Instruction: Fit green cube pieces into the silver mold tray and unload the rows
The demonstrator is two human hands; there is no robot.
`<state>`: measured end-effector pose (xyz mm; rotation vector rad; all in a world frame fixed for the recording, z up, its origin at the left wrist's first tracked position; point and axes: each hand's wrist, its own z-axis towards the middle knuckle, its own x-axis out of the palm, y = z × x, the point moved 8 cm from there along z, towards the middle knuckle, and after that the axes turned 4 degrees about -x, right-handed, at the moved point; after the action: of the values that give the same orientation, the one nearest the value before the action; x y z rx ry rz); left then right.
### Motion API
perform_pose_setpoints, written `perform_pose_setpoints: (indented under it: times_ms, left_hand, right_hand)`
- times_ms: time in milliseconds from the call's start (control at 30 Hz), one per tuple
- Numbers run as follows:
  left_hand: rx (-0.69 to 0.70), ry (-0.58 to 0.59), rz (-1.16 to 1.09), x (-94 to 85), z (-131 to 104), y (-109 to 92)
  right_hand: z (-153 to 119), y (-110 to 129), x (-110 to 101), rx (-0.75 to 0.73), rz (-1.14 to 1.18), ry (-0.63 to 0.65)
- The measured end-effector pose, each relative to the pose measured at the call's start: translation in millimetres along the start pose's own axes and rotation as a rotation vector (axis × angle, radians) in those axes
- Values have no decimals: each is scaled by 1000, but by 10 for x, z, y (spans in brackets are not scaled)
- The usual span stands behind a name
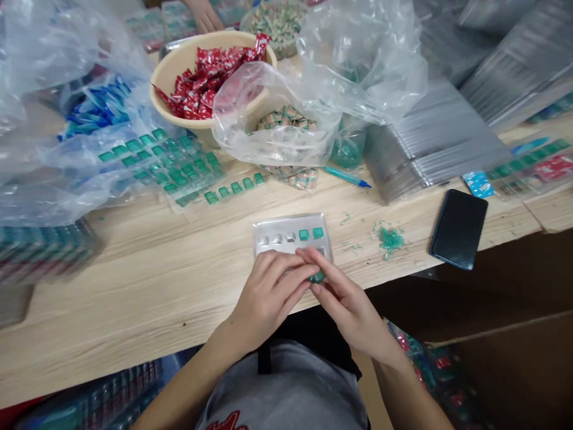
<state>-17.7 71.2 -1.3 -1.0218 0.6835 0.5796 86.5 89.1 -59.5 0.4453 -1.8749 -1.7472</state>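
Both hands meet over the front edge of a clear plastic tray (293, 224) near the table's front. My left hand (275, 286) has its fingers closed around a small green piece (317, 276). From the other side, the fingertips of my right hand (347, 295) press on the same piece. Two green cube-like pieces (310, 233) sit at the right of the tray's back row, and the three slots to their left hold none. The hands hide the tray's front part.
Behind stand a tub (215, 80) of red packets and a clear bag (286, 128) of small pieces. A blue pen (347, 177), green scraps (391, 239) and a phone (459, 229) lie rightward. Stacked clear trays (434, 137) are at back right. Green pieces (179, 164) lie left. Another person's hand (205, 15) shows at the top.
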Motion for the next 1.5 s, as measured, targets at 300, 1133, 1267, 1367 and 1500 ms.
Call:
perform_pose_setpoints:
  times_ms: [300,1133,1267,1367,1500]
  left_hand:
    - [-435,75,-496,241,-415,337]
    - [-852,6,-1266,436,-598,495]
    - [-846,-63,-1226,409,-619,552]
    - [-794,-177,-1010,253,-633,662]
    - [-617,-311,-597,-19,-654,732]
  right_hand:
    - [-120,-59,4,-151,-358,-79]
    - [-63,196,180,-351,-581,-19]
    - [38,295,242,-436,-697,36]
    - [235,373,167,-488,-860,-14]
    - [636,369,56,-535,-1234,-40]
